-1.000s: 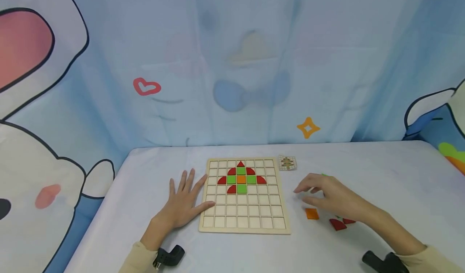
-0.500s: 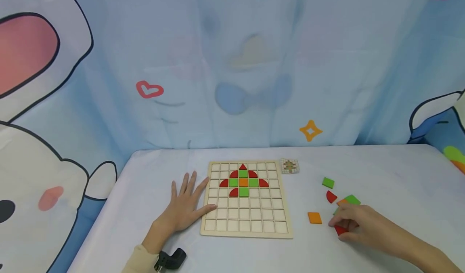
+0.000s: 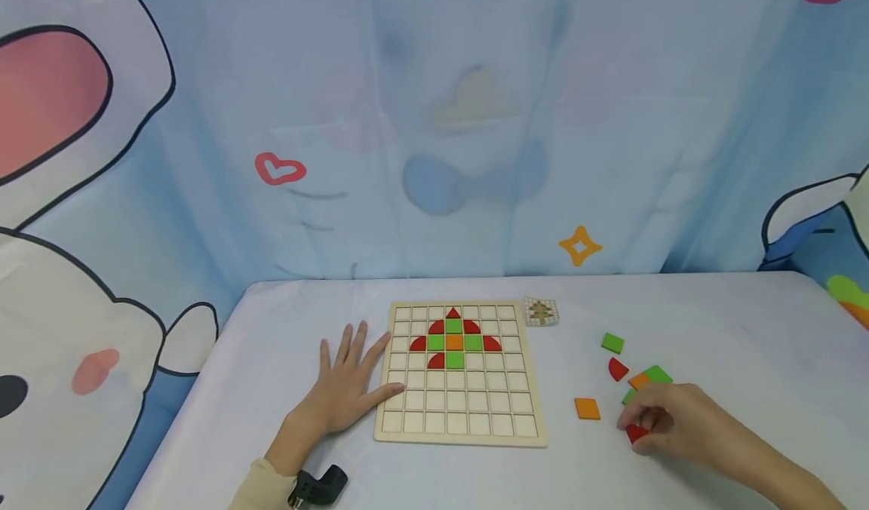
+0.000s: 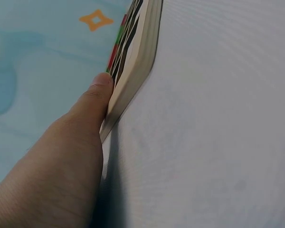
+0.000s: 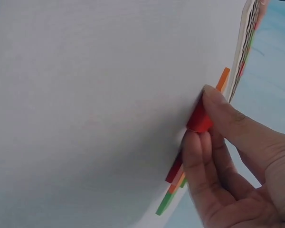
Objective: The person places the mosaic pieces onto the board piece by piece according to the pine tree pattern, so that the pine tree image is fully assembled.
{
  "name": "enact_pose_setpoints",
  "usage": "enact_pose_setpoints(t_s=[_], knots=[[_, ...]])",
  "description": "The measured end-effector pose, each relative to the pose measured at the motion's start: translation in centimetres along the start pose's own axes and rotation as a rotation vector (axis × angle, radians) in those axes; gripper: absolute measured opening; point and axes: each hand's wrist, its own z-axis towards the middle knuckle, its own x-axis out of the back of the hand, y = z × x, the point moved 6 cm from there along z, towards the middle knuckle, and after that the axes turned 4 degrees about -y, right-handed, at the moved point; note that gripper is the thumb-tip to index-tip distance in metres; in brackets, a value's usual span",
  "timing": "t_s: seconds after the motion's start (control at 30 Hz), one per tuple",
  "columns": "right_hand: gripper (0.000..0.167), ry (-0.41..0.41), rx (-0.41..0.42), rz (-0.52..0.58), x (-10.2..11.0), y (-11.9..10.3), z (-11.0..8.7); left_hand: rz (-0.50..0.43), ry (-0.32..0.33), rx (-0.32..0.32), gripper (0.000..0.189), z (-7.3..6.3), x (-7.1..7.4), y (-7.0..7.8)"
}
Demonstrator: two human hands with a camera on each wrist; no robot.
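My left hand (image 3: 339, 397) lies with fingers spread at the left side of a wooden grid board (image 3: 462, 442). In the left wrist view its thumb (image 4: 97, 92) rests against the board's edge. Red, green and one orange piece form a tree-like shape in the board's upper half. To the right of the board, my right hand (image 3: 686, 419) pinches a red quarter-round tile (image 3: 635, 433) between thumb and fingers, low over the table. Seen from the right wrist, the red tile (image 5: 199, 116) stands tilted on edge between the fingertips.
Loose tiles lie around the right hand: an orange square (image 3: 587, 409), a green square (image 3: 612, 343), a red quarter-round (image 3: 618, 369), and an overlapping green tile (image 3: 658, 374) and orange tile (image 3: 639, 381). A small pattern card (image 3: 541, 311) sits by the board's upper right corner.
My right hand has moved right and toward the table's front, from beside the board to the loose tiles, and has taken hold of a red one. The left hand stays in place.
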Motion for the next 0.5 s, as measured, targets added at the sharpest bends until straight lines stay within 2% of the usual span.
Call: enact_pose_setpoints(t_s=[0.13,0.3,0.43,0.5], knots=[[0.026,0.038,-0.012,0.031,0.2,0.4,-0.6,-0.006,0.019,-0.009,0.087,-0.1,0.1,0.1],[0.02,0.01,-0.03,0.121,0.4,1.2,-1.0,-0.014,0.065,-0.034,0.087,-0.3,0.4,0.2],[0.016,-0.016,-0.006,0.182,0.3,1.0,-0.9,-0.012,0.04,-0.024,0.087,-0.2,0.4,0.2],[0.014,-0.013,0.03,0.172,0.2,0.4,-0.6,-0.009,0.017,-0.016,0.087,-0.2,0.3,0.2]])
